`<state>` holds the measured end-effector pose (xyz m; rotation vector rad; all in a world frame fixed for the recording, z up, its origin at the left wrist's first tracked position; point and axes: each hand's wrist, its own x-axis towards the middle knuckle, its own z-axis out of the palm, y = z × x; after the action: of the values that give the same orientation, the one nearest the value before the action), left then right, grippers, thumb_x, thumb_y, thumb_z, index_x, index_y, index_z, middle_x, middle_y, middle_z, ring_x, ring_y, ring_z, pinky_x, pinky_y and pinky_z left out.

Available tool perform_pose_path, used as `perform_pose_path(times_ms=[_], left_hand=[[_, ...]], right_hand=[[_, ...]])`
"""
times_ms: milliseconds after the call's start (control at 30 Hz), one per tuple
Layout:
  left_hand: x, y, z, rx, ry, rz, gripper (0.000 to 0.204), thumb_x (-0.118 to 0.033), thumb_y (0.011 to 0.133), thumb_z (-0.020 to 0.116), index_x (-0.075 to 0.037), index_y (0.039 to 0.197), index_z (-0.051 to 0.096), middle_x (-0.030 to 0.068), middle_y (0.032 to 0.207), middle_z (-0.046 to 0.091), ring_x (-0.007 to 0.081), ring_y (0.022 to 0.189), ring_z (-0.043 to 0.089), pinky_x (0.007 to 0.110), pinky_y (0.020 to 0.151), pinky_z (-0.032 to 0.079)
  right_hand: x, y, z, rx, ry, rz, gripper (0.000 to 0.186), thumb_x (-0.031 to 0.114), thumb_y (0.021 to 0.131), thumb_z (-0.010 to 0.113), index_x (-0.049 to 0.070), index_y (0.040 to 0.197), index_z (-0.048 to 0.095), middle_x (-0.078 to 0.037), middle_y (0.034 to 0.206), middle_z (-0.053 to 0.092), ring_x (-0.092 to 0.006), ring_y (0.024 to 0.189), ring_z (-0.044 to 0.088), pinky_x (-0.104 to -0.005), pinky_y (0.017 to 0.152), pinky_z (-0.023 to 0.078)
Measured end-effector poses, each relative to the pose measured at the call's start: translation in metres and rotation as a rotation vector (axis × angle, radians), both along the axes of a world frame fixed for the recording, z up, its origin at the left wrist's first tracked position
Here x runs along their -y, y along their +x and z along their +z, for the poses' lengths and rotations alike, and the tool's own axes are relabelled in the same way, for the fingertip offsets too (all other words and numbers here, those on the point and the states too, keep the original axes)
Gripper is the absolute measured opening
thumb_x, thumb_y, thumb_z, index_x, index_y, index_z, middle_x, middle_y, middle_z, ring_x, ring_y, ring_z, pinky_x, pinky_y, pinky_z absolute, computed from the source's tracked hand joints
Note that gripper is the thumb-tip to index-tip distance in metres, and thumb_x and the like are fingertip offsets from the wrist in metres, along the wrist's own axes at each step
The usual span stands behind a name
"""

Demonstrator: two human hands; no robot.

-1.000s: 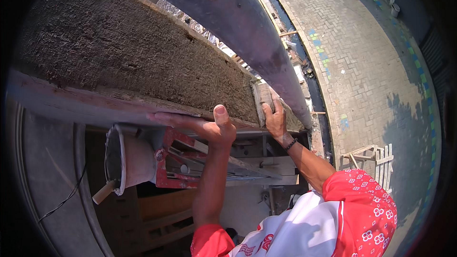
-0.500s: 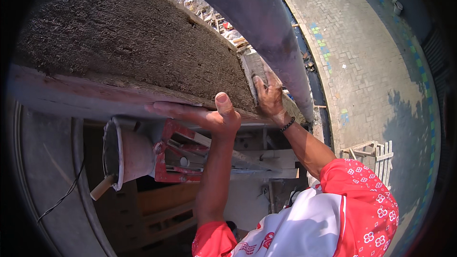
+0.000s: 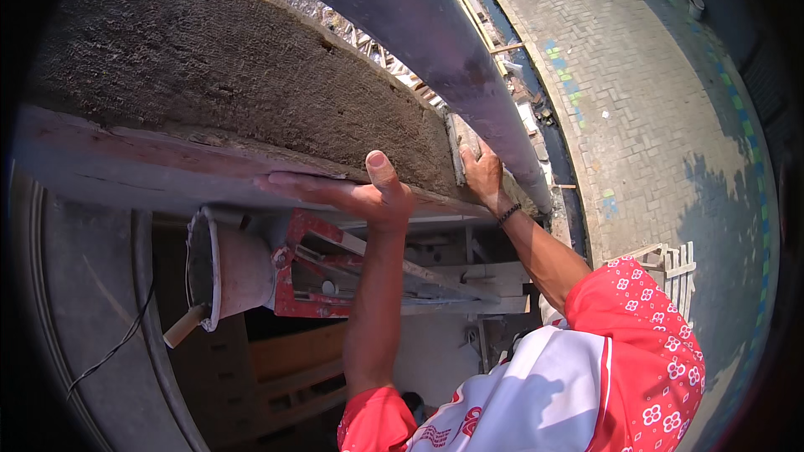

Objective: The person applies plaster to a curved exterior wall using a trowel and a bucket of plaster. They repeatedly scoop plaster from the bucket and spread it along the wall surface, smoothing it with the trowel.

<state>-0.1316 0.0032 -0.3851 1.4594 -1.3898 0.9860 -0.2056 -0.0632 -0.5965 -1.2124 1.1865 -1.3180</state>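
The right grip (image 3: 482, 174) covers part of the flat block (image 3: 456, 144) it holds, so the block's whole shape cannot be seen. Above that grip, the big pipe (image 3: 435, 42) runs off the top edge. The left grip (image 3: 364, 199) has an arm (image 3: 374, 310) that hides some red ladder (image 3: 295, 261). Left of that grip, the bucket (image 3: 243, 272) is too dark inside to tell. Below both, the shirt (image 3: 536, 393) is cut off.

The mortar face (image 3: 226, 75) looks rough, grainy, matt; at its right end, a gritty, dull board (image 3: 455, 149); beyond it, a smooth, faintly glossy pipe (image 3: 435, 42); below it, a matt, smeared bucket (image 3: 243, 272).
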Motion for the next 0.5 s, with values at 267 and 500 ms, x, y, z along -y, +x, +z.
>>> perform_pose_path(times_ms=[267, 500], left_hand=[[-0.001, 0.007, -0.004, -0.045, 0.032, -0.042, 0.103, -0.051, 0.090, 0.051, 0.003, 0.149, -0.013, 0.0294, 0.154, -0.015, 0.0462, 0.144, -0.011, 0.060, 0.114, 0.002], [0.003, -0.004, -0.002, -0.030, 0.009, 0.001, 0.097, -0.046, 0.092, 0.050, 0.004, 0.149, -0.011, 0.0286, 0.155, -0.010, 0.0415, 0.145, -0.001, 0.055, 0.116, 0.006]], right_hand=[[-0.064, -0.021, 0.028, 0.169, 0.019, 0.038, 0.051, 0.017, 0.087, 0.059, 0.000, 0.133, 0.050, -0.025, 0.122, 0.060, -0.0356, 0.113, 0.059, -0.0380, 0.096, 0.045], [-0.001, 0.006, 0.022, -0.014, -0.068, -0.011, 0.044, 0.020, 0.087, 0.063, -0.002, 0.125, 0.056, -0.023, 0.113, 0.063, -0.0372, 0.108, 0.061, -0.0411, 0.092, 0.046]])
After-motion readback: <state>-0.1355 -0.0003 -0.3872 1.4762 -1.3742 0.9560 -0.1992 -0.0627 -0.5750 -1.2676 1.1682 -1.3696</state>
